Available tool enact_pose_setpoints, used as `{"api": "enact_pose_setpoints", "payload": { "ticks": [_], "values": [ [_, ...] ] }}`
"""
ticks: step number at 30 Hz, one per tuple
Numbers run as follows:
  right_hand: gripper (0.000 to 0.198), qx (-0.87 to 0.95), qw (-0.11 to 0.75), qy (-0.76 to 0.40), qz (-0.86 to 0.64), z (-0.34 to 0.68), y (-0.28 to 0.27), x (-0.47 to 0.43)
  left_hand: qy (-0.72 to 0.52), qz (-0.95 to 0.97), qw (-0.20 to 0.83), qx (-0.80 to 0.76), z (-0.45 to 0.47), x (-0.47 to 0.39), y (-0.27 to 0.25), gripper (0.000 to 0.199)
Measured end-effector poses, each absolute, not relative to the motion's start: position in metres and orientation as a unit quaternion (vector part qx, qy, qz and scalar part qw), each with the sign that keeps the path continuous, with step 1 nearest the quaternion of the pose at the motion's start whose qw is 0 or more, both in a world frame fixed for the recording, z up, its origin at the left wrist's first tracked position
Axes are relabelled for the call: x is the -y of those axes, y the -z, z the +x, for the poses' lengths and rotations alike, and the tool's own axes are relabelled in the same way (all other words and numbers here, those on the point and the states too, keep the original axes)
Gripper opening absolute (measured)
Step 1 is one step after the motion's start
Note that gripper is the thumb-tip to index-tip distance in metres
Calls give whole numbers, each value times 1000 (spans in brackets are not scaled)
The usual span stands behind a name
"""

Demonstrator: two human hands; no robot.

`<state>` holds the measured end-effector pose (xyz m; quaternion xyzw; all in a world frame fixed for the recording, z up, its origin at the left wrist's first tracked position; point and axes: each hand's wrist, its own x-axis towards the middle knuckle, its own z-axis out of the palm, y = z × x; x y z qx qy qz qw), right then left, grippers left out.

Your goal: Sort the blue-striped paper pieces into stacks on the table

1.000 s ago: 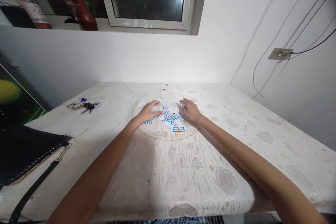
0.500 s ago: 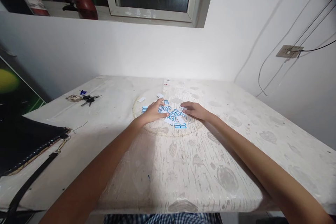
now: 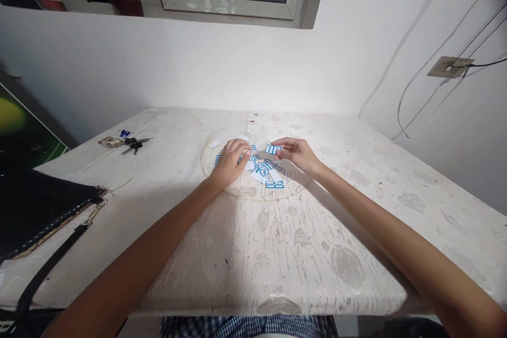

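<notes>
Small white paper cards with blue printed bars lie in a loose heap [image 3: 261, 170] near the table's middle, some overlapping and some blank side up. My right hand [image 3: 298, 156] pinches one small card [image 3: 272, 149] by its right end, raised just above the heap. My left hand [image 3: 233, 161] rests over the heap's left side, fingers stretched and slightly bent, thumb apart; it covers some cards. One blue-marked card [image 3: 274, 185] lies at the near edge of the heap, and a blank card [image 3: 214, 144] lies beyond my left hand.
The table [image 3: 277, 253] has a pale patterned plastic cover. Keys [image 3: 135, 143] and a small blue item [image 3: 124, 132] lie at the left. Nearer on that side is a black bag [image 3: 43, 211] with a strap. A wall socket [image 3: 450, 67] with cables is at right.
My right hand has lifted a blue-barred card off the heap. My left hand has shifted slightly, its fingers now further over the cards. The view has tilted a little.
</notes>
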<state>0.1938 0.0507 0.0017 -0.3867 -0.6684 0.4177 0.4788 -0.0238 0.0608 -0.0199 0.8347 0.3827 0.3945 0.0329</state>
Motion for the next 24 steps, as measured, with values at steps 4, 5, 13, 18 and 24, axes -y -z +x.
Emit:
{"api": "enact_pose_setpoints", "payload": {
  "ticks": [4,5,13,18,24],
  "values": [
    [31,669,447,-483,-346,183,-21,-25,-450,824,80,-334,-13,-35,7,19],
    [31,671,440,-491,-339,181,-25,-19,-464,815,100,-332,-9,-28,4,18],
    [29,631,456,-554,-293,179,-42,3,-536,702,338,-327,15,6,-19,20],
    [27,598,474,-596,-251,176,-44,7,-537,683,392,-301,16,10,-21,20],
    [27,578,495,-591,-269,174,-47,8,-558,695,348,-292,16,10,-20,22]
  ]
}}
